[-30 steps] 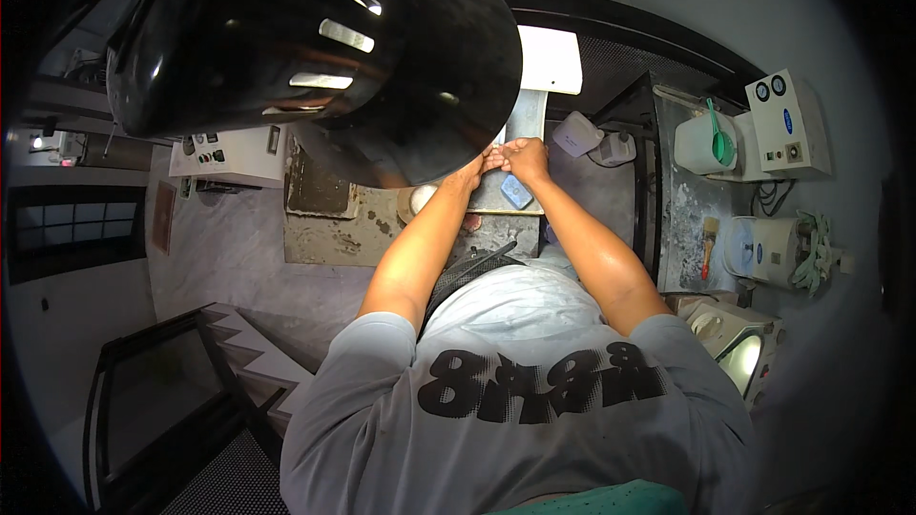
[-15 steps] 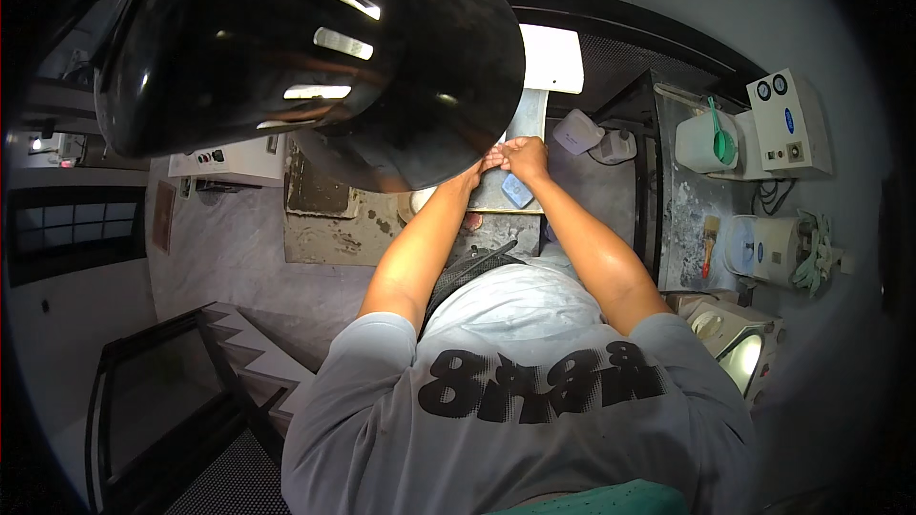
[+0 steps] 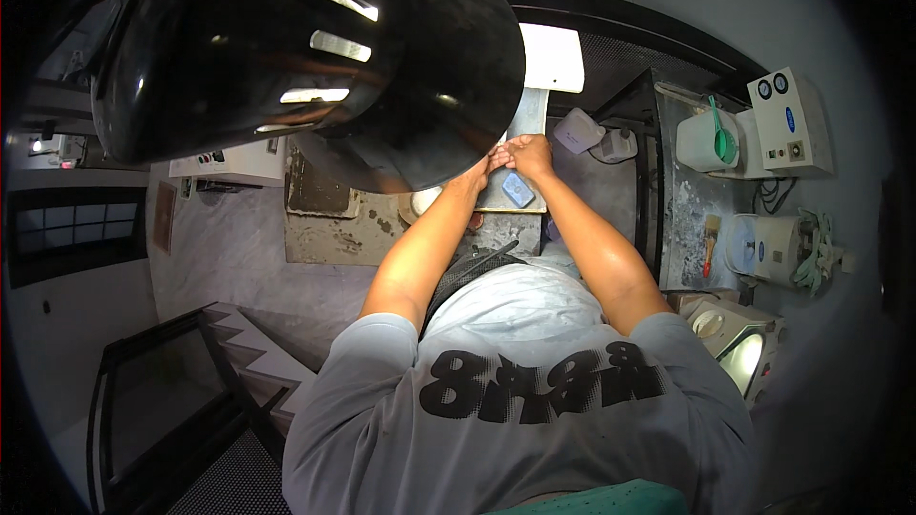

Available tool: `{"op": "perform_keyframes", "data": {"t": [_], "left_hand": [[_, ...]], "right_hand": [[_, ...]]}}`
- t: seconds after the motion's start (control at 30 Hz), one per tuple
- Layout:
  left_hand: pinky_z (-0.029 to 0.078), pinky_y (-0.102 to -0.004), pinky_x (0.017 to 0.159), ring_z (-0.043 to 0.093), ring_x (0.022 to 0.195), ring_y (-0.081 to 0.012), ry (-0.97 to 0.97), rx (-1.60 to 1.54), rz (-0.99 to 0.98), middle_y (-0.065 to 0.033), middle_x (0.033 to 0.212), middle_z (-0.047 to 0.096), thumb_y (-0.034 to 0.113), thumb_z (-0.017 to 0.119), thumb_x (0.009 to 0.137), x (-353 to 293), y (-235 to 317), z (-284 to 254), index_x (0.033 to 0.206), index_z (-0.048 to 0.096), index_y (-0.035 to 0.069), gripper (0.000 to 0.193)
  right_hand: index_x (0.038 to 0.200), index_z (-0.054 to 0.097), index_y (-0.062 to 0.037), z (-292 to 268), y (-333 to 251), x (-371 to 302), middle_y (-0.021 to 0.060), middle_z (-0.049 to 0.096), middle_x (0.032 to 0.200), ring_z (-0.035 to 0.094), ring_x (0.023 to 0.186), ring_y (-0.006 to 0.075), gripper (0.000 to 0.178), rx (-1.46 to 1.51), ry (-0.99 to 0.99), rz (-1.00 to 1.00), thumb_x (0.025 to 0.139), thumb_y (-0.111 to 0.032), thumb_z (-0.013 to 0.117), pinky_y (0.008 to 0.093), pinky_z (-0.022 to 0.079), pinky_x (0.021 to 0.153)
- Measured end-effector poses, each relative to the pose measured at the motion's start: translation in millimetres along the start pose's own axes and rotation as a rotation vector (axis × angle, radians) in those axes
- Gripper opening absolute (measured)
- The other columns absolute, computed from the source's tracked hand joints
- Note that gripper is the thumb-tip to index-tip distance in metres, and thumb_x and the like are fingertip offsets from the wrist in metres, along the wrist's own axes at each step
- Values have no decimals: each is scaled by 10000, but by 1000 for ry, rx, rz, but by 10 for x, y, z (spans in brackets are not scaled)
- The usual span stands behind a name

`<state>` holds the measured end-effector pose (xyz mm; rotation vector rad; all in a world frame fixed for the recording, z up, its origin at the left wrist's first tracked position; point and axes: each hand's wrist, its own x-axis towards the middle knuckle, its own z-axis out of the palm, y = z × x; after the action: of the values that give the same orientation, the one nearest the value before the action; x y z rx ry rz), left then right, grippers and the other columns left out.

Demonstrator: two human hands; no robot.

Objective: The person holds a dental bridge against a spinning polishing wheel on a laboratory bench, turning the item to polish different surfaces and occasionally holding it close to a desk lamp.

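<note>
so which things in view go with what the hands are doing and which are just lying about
Likely in use:
- left hand and right hand, close together; anything held is unclear
- black lamp above
- blue block nearby, perhaps

Apparently lying about:
- red-handled brush
- green scoop
- pale gloves

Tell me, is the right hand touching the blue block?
Cannot tell: the head view shows the blue block close by the right hand, but neither contact nor a gap plainly.
</note>
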<state>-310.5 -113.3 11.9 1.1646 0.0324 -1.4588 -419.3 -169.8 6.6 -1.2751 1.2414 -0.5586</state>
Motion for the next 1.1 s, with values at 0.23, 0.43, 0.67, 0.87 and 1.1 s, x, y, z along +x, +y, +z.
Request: {"op": "perform_keyframes", "data": {"t": [0.23, 0.43, 0.67, 0.87, 1.1], "left_hand": [[564, -359, 678, 633, 716, -293, 58, -21, -32, -233, 865, 592, -47, 418, 858, 31, -41, 59, 969, 448, -111, 131], [563, -350, 686, 632, 728, -291, 18, 0, 0, -240, 872, 591, -38, 414, 867, 301, -155, -111, 964, 456, -127, 138], [565, -335, 684, 632, 730, -278, 32, -26, -23, -234, 880, 589, -32, 410, 874, 305, -187, -81, 953, 465, -131, 138], [569, -331, 685, 631, 727, -275, 79, -42, -16, -214, 858, 587, -37, 409, 871, 295, -200, -38, 938, 473, -125, 128], [568, -332, 685, 632, 739, -276, 98, -51, -50, -217, 873, 590, -34, 408, 870, 8, -86, 173, 929, 481, -122, 128]], "right_hand": [[794, 638, 73, -40, 63, 80, 132, 659, 724, 640, 586, 159, 96, -7, 1, 29, 789, -21, 617, 266, 542, 499], [802, 641, 70, -43, 36, 97, 139, 656, 713, 638, 566, 168, 106, -38, 5, 39, 780, -34, 632, 269, 537, 491], [808, 641, 73, -84, 40, 119, 136, 654, 699, 638, 564, 165, 120, -75, -4, 37, 774, -43, 644, 267, 529, 488], [818, 644, 69, -101, 82, 166, 132, 657, 705, 638, 566, 163, 129, -56, -15, 35, 775, -52, 646, 264, 527, 495], [819, 644, 70, -132, 87, 153, 130, 655, 697, 628, 550, 155, 114, -73, -3, 36, 770, -33, 635, 257, 513, 480]]}}
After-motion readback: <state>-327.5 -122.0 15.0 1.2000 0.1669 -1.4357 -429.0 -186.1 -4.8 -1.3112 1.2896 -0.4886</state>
